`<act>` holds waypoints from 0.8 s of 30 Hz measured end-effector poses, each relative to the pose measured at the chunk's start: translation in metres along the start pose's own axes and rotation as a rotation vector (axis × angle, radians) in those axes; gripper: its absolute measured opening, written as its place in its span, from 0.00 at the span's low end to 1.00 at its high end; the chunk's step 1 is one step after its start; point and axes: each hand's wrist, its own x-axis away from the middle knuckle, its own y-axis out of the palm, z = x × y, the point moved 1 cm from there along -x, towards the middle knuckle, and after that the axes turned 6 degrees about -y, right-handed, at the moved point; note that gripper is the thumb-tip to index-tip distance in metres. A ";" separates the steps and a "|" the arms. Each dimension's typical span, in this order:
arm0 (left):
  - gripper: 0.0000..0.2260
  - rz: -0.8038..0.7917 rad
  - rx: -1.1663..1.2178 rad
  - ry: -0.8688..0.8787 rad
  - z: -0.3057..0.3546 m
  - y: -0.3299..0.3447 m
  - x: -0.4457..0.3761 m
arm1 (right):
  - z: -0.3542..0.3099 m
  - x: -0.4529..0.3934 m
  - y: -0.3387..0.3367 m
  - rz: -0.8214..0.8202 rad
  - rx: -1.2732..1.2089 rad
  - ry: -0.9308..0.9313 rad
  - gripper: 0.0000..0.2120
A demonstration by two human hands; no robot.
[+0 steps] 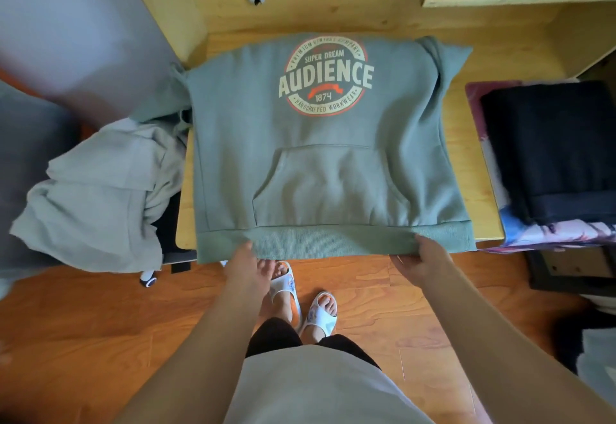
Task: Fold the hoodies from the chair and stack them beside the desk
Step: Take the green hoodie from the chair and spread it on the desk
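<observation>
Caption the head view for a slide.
Both hands, left hand and right hand, grip the hem of a green hoodie spread print-up on the desk.

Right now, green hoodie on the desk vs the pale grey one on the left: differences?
The green hoodie lies flat on the desk, sleeves tucked in; the grey hoodie sits crumpled off the desk's left edge. The green hoodie shows a round AUDIENCE print; no print shows on the grey hoodie. The left hand and right hand hold the green hoodie's hem; neither touches the grey hoodie. Both are soft fleece.
</observation>
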 end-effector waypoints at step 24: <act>0.36 -0.235 -2.057 1.345 0.105 0.159 -0.058 | -0.249 -0.033 0.210 0.167 1.249 -1.118 0.30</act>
